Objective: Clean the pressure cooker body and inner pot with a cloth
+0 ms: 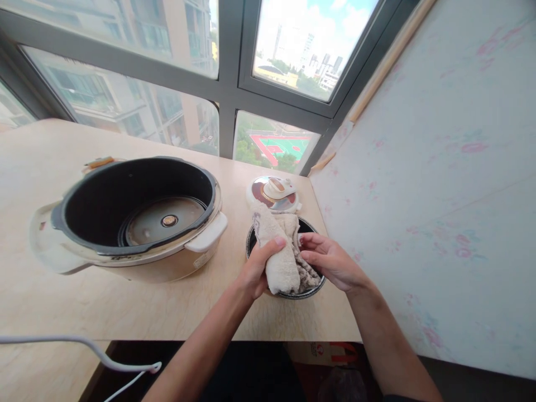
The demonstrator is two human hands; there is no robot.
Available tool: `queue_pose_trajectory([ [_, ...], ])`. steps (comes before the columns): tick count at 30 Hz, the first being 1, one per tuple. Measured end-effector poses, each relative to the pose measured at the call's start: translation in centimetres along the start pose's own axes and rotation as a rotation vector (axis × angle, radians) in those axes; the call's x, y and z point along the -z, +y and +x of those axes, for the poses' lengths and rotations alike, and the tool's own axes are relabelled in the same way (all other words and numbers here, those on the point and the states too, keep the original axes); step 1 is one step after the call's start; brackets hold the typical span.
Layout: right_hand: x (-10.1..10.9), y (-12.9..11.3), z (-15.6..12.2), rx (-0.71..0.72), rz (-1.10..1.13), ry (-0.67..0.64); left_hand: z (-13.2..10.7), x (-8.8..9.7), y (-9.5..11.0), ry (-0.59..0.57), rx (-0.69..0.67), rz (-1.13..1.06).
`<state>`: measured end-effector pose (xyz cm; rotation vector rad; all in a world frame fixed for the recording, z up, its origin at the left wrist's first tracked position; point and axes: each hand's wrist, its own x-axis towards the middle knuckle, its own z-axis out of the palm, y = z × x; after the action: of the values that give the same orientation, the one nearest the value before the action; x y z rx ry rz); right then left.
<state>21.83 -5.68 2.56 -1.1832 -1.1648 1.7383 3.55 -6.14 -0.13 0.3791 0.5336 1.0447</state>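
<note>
A folded, whitish cloth (281, 267) with greyish patches is held over a dark round pot (312, 291) on the ledge. My left hand (260, 268) is closed round the cloth's left side, the thumb lying across its front. On the right, my right hand (329, 258) has its fingers curled at the cloth's edge, thumb and fingertips close to the fabric; whether they pinch it I cannot tell. The cloth and hands hide much of the pot's inside. Directly behind the pot lies a round lid (274, 194) with a pale handle.
A large cooker body (167, 265) with a dark, bare inside stands to the left on the pale ledge (226, 321). A white cord (84, 339) hangs at the lower left. Windows (228, 84) rise behind, and a flower-patterned wall (439, 195) bounds the right side.
</note>
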Motion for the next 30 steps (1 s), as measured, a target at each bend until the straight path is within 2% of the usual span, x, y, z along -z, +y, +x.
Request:
queue_pose_trajectory([
  [2,-0.6,0.6,0.4,0.045,0.038,-0.010,0.0,0.2,-0.1,-0.027,0.042,-0.020],
  [5,-1.5,1.4,0.7,0.020,0.016,-0.061,-0.1,0.2,-0.5,-0.041,0.033,0.010],
  [11,-1.8,1.8,1.1,0.138,-0.377,0.113,-0.3,-0.5,-0.8,-0.044,-0.053,0.197],
  [16,-2.5,1.5,0.5,0.290,-0.540,0.181,-0.2,-1.4,-0.9,0.080,-0.138,0.362],
  [19,-3.0,1.6,0.1,0.345,-0.494,0.162,0.1,-1.6,-1.3,0.178,-0.217,0.412],
  [23,-2.5,1.9,-0.9,0.232,-0.346,0.089,1.3,-0.8,-1.2,0.298,-0.296,0.380],
  [26,-1.8,1.9,-1.9,0.168,-0.317,0.012,1.9,0.0,-0.6,0.351,-0.394,0.411],
  [30,-1.6,2.2,-2.0,0.248,-0.287,0.120,1.4,-0.5,-0.6,0.328,-0.541,0.644],
])
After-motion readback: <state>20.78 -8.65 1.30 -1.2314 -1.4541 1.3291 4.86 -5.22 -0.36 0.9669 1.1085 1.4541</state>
